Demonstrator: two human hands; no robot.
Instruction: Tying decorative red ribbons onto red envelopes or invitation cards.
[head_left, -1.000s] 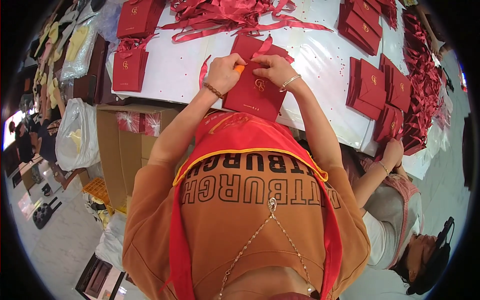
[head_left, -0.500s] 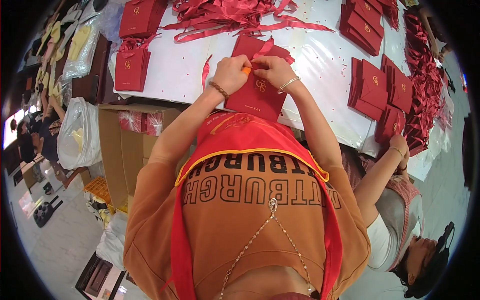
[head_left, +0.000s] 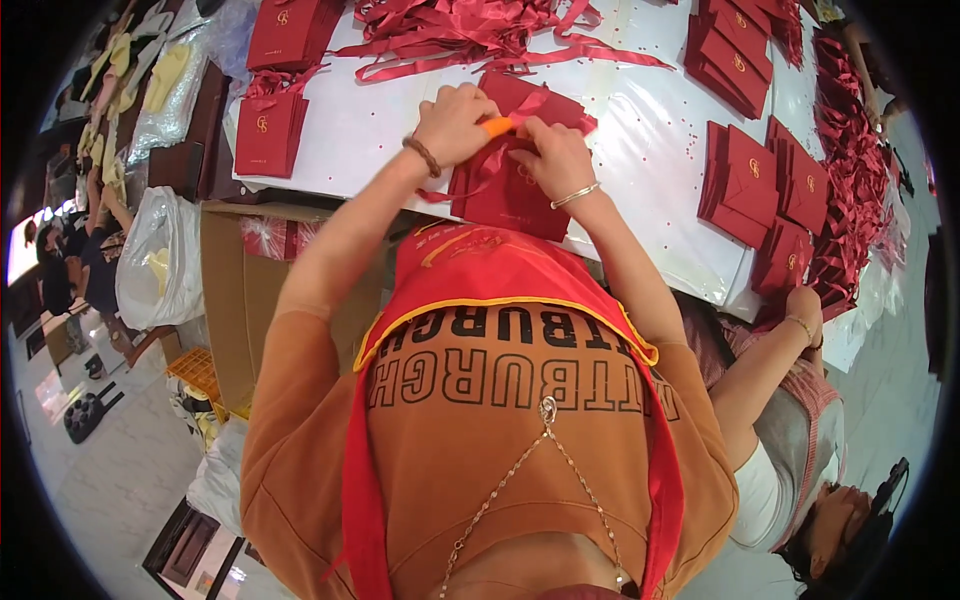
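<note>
A red paper gift bag [head_left: 520, 208] with a gold emblem lies at the table's near edge, on top of another red piece. A shiny red ribbon [head_left: 533, 103] runs across its upper part, with a loose tail toward the lower left. My left hand [head_left: 452, 125] is closed at the ribbon from the left. Something orange [head_left: 495, 127] covers or sits along its fingertip; whether it is a finger cover or a tool is unclear. My right hand [head_left: 560, 158] pinches the ribbon from the right, fingers curled. The exact grip between both fingertips is partly hidden.
Loose ribbons [head_left: 460, 40] heap at the table's far side. Stacks of red bags [head_left: 268, 135] stand left, and more bags [head_left: 745, 180] lie right. A co-worker's hand [head_left: 803, 303] handles a bag at the right edge. An open cardboard box [head_left: 235, 290] stands below the table's left edge.
My hands have shifted slightly apart, and my right hand has turned lower. A ribbon tail now hangs across the bag toward the lower left.
</note>
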